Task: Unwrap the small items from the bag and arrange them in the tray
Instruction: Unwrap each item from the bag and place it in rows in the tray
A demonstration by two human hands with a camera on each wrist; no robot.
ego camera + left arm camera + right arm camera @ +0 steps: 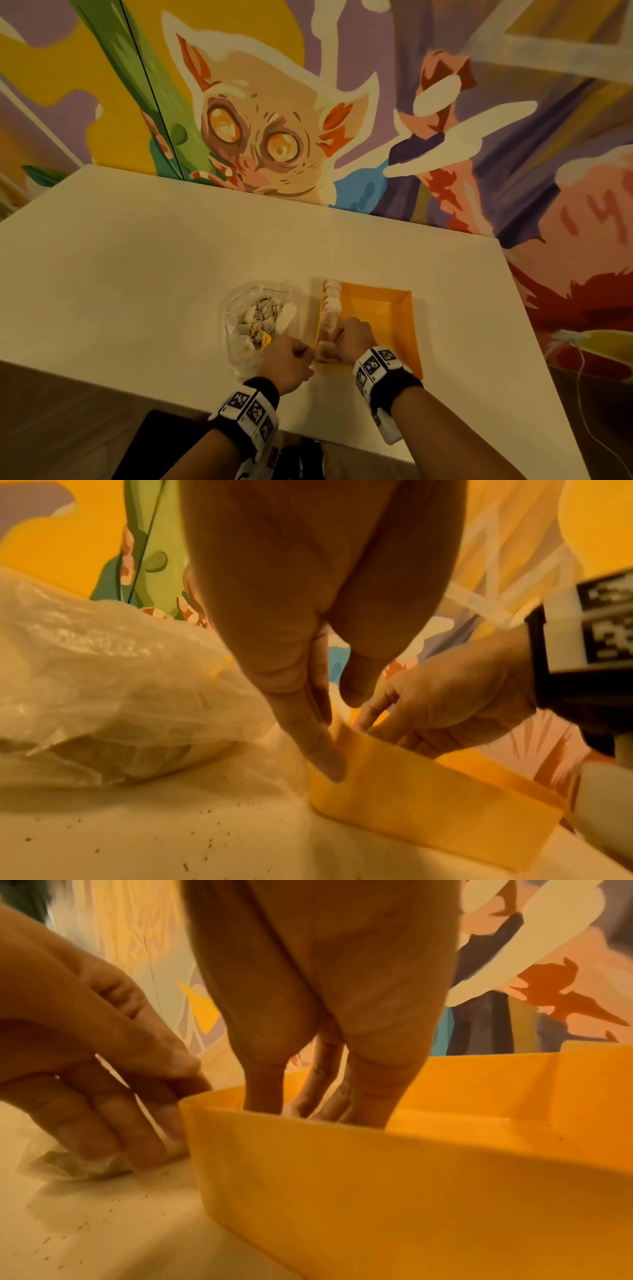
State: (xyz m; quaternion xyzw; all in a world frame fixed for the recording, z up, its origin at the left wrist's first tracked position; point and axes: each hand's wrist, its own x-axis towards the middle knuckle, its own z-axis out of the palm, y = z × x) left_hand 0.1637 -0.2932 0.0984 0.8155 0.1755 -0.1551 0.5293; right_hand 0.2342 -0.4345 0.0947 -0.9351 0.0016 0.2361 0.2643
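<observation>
From the head camera we see the orange tray on the white table, with a row of pale small items lined along its left wall. Just left of the tray lies the clear plastic bag, holding more items and a yellow tag. Our right hand reaches into the tray's near left corner, over the end of the row; our left hand sits just outside that corner.

From the left wrist we see our left hand pointing down with straight fingers, one fingertip touching the tray's outer wall. The bag bulges on the far side of this hand from the tray.

From the right wrist we see our right hand with fingers reaching straight down inside the tray, fingertips on something pale; whether they pinch it we cannot tell. The left hand rests against the tray's outer corner.
</observation>
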